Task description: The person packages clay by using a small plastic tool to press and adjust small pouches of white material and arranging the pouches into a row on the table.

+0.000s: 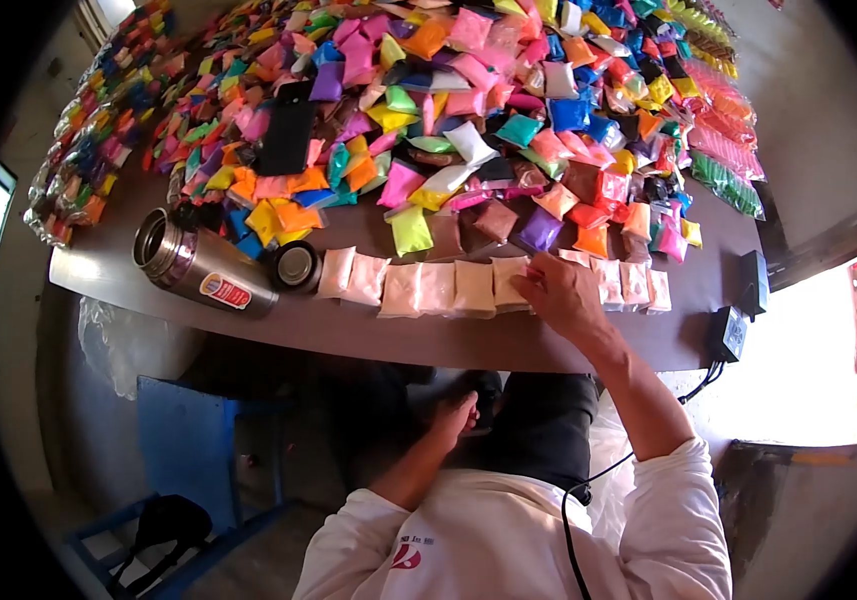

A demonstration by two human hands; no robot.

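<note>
A row of pale peach packets (pixel 401 290) lies along the near side of the brown table, in clear wrapping. Over the right part of this row is my right hand (pixel 566 295), its fingers curled and pinched on one peach packet (pixel 510 283). The hand partly covers the packets beneath it. More peach packets (pixel 634 285) continue to its right. My left hand (pixel 456 413) is below the table edge, above my lap, with its fingers curled closed. Whether anything is inside that hand is hidden.
A large heap of colourful packets (pixel 468 145) covers the back of the table (pixel 428 338). A black phone-like slab (pixel 287 138) lies on it. At left are an open steel flask (pixel 203 262) and its lid (pixel 297 266). Black boxes (pixel 727 333) with cables sit at the right edge.
</note>
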